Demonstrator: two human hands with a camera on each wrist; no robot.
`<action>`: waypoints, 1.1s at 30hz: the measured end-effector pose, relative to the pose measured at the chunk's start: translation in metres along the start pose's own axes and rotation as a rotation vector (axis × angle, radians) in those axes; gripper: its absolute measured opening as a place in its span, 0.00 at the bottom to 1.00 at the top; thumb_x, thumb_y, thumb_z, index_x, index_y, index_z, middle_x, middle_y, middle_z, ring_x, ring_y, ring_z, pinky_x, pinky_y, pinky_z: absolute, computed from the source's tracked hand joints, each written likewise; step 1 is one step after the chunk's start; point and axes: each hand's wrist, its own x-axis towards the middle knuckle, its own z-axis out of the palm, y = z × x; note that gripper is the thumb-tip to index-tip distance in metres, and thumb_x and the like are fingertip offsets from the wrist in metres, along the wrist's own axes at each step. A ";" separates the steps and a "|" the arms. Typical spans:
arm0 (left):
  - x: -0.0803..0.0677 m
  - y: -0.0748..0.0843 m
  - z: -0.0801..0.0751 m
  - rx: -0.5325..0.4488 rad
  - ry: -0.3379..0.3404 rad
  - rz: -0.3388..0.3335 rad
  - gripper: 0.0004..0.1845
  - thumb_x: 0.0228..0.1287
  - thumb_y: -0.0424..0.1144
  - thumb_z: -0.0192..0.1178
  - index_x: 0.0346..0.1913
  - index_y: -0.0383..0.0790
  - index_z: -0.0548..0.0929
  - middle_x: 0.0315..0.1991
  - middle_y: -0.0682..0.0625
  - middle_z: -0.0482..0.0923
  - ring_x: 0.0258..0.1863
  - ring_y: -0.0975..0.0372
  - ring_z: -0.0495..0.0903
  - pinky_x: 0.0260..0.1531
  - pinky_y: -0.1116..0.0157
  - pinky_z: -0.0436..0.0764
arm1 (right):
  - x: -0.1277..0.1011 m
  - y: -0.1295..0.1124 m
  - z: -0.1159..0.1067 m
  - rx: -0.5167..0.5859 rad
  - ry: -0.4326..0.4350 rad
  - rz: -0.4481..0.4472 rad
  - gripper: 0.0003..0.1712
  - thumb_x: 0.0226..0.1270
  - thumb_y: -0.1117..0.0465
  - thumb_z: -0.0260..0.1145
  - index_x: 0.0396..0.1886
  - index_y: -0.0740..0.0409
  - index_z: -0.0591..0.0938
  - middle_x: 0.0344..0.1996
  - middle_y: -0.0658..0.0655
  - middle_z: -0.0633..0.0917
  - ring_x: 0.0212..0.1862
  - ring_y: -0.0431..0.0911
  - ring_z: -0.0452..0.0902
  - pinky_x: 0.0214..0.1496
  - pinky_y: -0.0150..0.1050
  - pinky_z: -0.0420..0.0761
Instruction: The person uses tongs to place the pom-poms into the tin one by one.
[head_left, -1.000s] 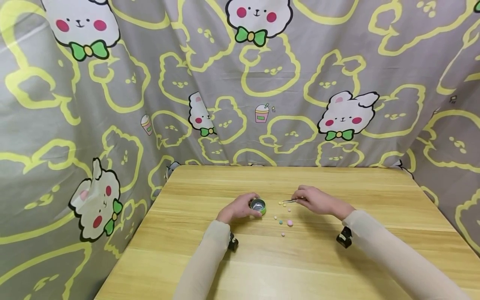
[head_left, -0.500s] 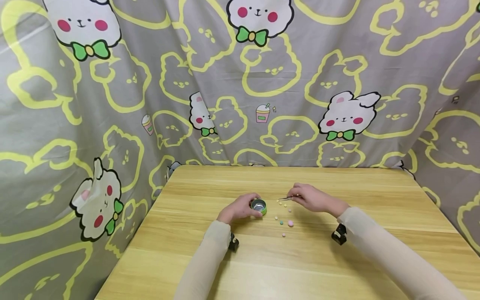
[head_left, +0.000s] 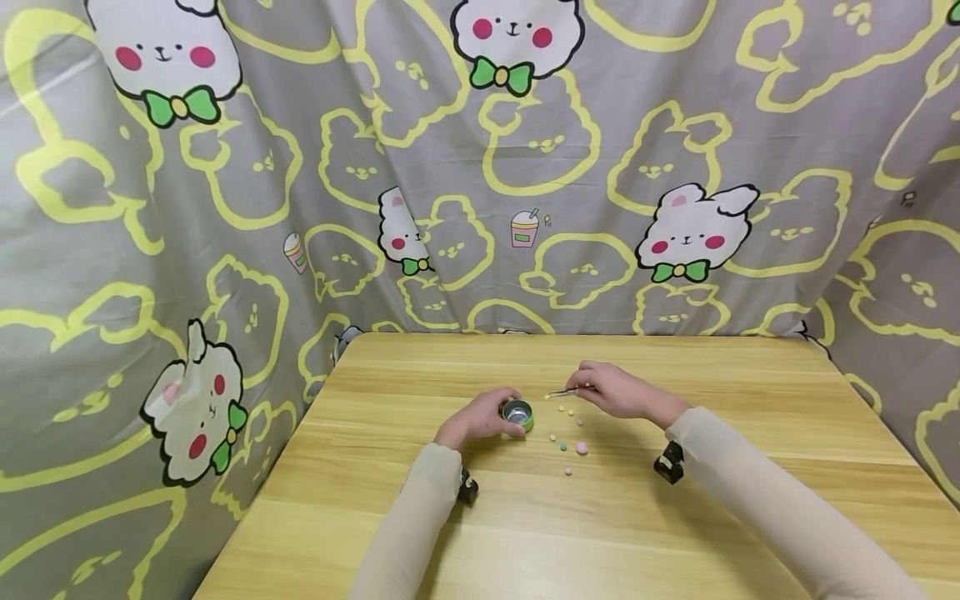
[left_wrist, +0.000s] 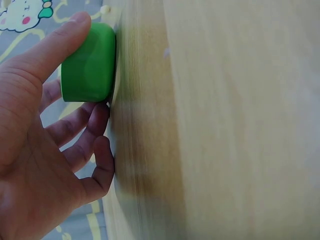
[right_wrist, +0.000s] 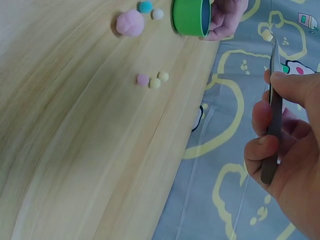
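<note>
Two hands work at the table [head_left: 675,533]. Right hand [head_left: 615,392] pinches tweezers [right_wrist: 273,115], lifted off the wood, long axis level, tips pointing left toward the cup [head_left: 517,412] and gripping a yellow ball [right_wrist: 267,35]. Left hand [head_left: 480,415] grasps the green cup, standing upright. Loose balls [head_left: 570,433] lie just right of it.

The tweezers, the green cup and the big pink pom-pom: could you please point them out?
tweezers [right_wrist: 274,120], right wrist view, mid shaft.
green cup [left_wrist: 89,64], left wrist view, side wall.
big pink pom-pom [right_wrist: 130,23], right wrist view, centre.

A small green tin [head_left: 517,413] stands upright, open-topped; thin metal tweezers [right_wrist: 273,107] at its 2 o'clock pinch a yellow ball [right_wrist: 267,35].
</note>
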 end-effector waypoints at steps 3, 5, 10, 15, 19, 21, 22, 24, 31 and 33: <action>0.000 0.000 0.000 -0.002 0.000 -0.002 0.30 0.52 0.49 0.71 0.58 0.47 0.73 0.46 0.55 0.75 0.44 0.63 0.74 0.47 0.63 0.72 | 0.002 0.000 0.001 0.004 0.003 -0.009 0.07 0.69 0.66 0.59 0.42 0.57 0.83 0.34 0.49 0.78 0.33 0.38 0.72 0.35 0.37 0.74; 0.000 0.000 -0.001 -0.007 0.000 0.003 0.30 0.52 0.49 0.71 0.58 0.47 0.73 0.46 0.55 0.75 0.44 0.63 0.74 0.47 0.63 0.72 | 0.004 0.000 0.002 0.009 0.004 -0.013 0.08 0.68 0.67 0.59 0.42 0.58 0.83 0.34 0.49 0.78 0.33 0.38 0.72 0.35 0.38 0.74; 0.001 0.000 -0.002 -0.002 0.003 0.014 0.31 0.52 0.49 0.72 0.58 0.46 0.74 0.46 0.55 0.76 0.44 0.64 0.74 0.46 0.64 0.73 | 0.011 -0.002 0.003 0.011 -0.003 -0.003 0.08 0.69 0.67 0.59 0.43 0.57 0.82 0.34 0.49 0.78 0.33 0.38 0.72 0.36 0.38 0.74; 0.001 0.000 -0.003 0.006 0.005 0.017 0.31 0.52 0.48 0.72 0.58 0.46 0.74 0.46 0.55 0.76 0.44 0.63 0.74 0.46 0.64 0.72 | 0.019 -0.005 0.006 0.014 -0.015 -0.003 0.08 0.69 0.66 0.59 0.43 0.56 0.83 0.35 0.48 0.78 0.34 0.38 0.72 0.36 0.37 0.74; 0.000 -0.001 -0.001 0.004 0.011 0.014 0.30 0.52 0.49 0.71 0.58 0.47 0.74 0.45 0.56 0.76 0.43 0.64 0.74 0.45 0.64 0.72 | 0.026 -0.008 0.009 0.013 -0.018 -0.007 0.07 0.68 0.66 0.60 0.42 0.56 0.83 0.34 0.49 0.78 0.34 0.39 0.72 0.37 0.38 0.74; 0.001 -0.002 0.000 0.002 0.011 0.014 0.30 0.52 0.49 0.71 0.57 0.48 0.74 0.44 0.56 0.76 0.43 0.64 0.74 0.45 0.64 0.72 | 0.029 -0.008 0.011 0.014 -0.022 -0.009 0.08 0.68 0.66 0.60 0.42 0.57 0.83 0.34 0.50 0.78 0.35 0.40 0.72 0.37 0.38 0.74; 0.001 -0.002 0.000 0.002 0.011 0.014 0.30 0.52 0.49 0.71 0.57 0.48 0.74 0.44 0.56 0.76 0.42 0.64 0.74 0.45 0.64 0.72 | 0.030 -0.008 0.012 0.017 -0.024 -0.009 0.08 0.68 0.66 0.60 0.42 0.57 0.83 0.34 0.50 0.78 0.35 0.40 0.72 0.38 0.38 0.74; 0.001 -0.002 0.000 -0.002 0.009 0.012 0.31 0.51 0.49 0.72 0.58 0.47 0.74 0.45 0.56 0.76 0.42 0.64 0.74 0.44 0.64 0.72 | 0.032 -0.007 0.014 0.021 -0.032 -0.006 0.08 0.68 0.66 0.59 0.42 0.58 0.83 0.35 0.50 0.78 0.35 0.40 0.72 0.38 0.39 0.74; 0.002 -0.001 -0.002 -0.001 0.000 0.009 0.30 0.52 0.49 0.72 0.57 0.47 0.73 0.44 0.55 0.75 0.41 0.64 0.74 0.43 0.64 0.73 | 0.039 -0.002 0.025 0.033 -0.067 0.023 0.07 0.68 0.66 0.60 0.42 0.59 0.83 0.34 0.50 0.78 0.35 0.40 0.72 0.38 0.38 0.74; 0.002 -0.001 -0.002 0.005 -0.001 0.009 0.30 0.51 0.49 0.72 0.57 0.48 0.73 0.43 0.55 0.75 0.41 0.64 0.74 0.43 0.65 0.73 | 0.041 -0.001 0.029 0.032 -0.076 0.023 0.07 0.67 0.67 0.60 0.41 0.59 0.83 0.33 0.50 0.78 0.34 0.40 0.71 0.37 0.38 0.74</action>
